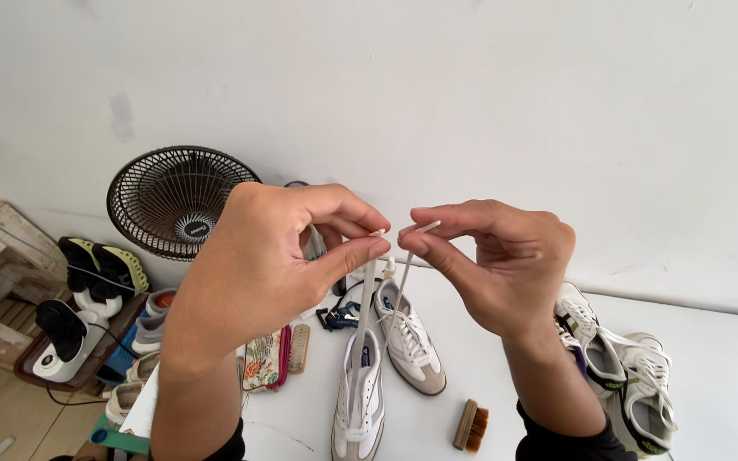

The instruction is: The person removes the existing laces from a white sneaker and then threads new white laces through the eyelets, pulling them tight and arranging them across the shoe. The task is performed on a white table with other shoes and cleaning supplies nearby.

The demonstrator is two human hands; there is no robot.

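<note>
Two hands up over a white table [711, 358] against a white wall [471, 77], lace ends pinched!

One black fan [172, 201] stands left; two white sneakers [386, 367] lie centre, one brush [471, 424] beside; left hand [254, 265] and right hand [497, 260] each clamp fingertips on a white shoelace [362, 324] rising from the near sneaker.

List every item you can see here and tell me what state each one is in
left hand: raised, pinching one lace tip.
right hand: raised, pinching the other lace tip.
white shoelace: both ends pulled up, threaded in the shoe below.
white sneaker: flat on the table, partly laced.
second white sneaker: laced, lying alongside.
pair of sneakers: laced, at the right.
wooden brush: lying unused.
fan: cannot tell whether running.
</note>
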